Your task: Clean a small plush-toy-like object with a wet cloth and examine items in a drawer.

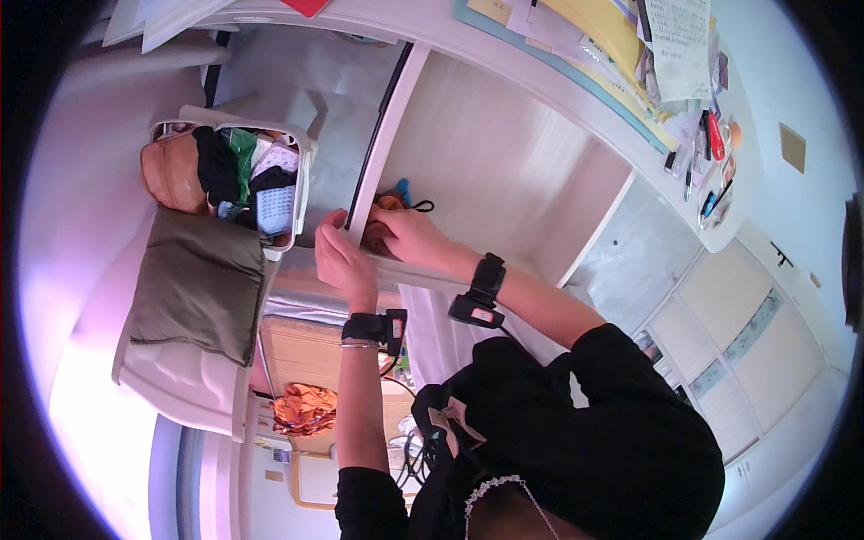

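Note:
An upright panel (pixel 385 135) with a black strip along its edge divides the pale compartments under the desk. My left hand (pixel 345 258) is at the panel's near end on its left side, fingers bent and fingertips close to the black strip. On the other side, my right hand (pixel 412 238) reaches into the compartment's corner with its fingers curled. Just beyond those fingers lies a small brown-orange bundle (pixel 391 202) with a blue bit and a black loop, partly hidden by the hand. What either hand grips, if anything, is hidden. Both wrists wear black straps with small devices.
At left stands a white bin (pixel 302 193) filled with pouches and cloths. A dark green cushion (pixel 200 286) lies nearer. Papers and folders (pixel 612 54) cover the desktop, with pens and a red tool (pixel 716 135) to their right. Orange cloth (pixel 306 409) lies lower left.

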Available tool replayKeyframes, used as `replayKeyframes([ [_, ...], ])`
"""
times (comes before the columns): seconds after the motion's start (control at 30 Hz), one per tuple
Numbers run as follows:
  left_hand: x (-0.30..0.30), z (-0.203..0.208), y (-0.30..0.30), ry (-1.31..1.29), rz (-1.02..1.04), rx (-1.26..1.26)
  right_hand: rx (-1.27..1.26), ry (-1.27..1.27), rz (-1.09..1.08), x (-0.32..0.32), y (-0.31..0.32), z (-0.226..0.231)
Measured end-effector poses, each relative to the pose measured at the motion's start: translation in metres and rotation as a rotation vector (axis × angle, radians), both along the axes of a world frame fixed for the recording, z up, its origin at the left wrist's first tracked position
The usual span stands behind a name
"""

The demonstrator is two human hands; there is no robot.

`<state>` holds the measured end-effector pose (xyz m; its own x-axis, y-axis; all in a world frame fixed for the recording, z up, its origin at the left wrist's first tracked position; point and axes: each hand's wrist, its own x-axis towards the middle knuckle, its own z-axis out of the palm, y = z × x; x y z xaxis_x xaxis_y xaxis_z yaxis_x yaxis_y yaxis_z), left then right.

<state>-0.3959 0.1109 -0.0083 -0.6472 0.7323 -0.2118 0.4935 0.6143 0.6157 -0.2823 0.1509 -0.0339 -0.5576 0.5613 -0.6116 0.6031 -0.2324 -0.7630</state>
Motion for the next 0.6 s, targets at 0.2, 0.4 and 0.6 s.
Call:
replayKeyframes([
  [0.2, 0.005, 0.000, 0.002, 0.006, 0.002, 0.012, 0.249, -0.048, 0.147, 0.063, -0.006, 0.000],
  [0.4, 0.002, -0.004, -0.001, -0.012, -0.005, 0.020, 0.462, -0.145, 0.473, 0.190, -0.016, 0.015],
  [0.6, 0.001, 0.003, 0.010, 0.005, -0.046, 0.020, 0.623, -0.729, 0.491, 0.255, 0.016, 0.007],
])
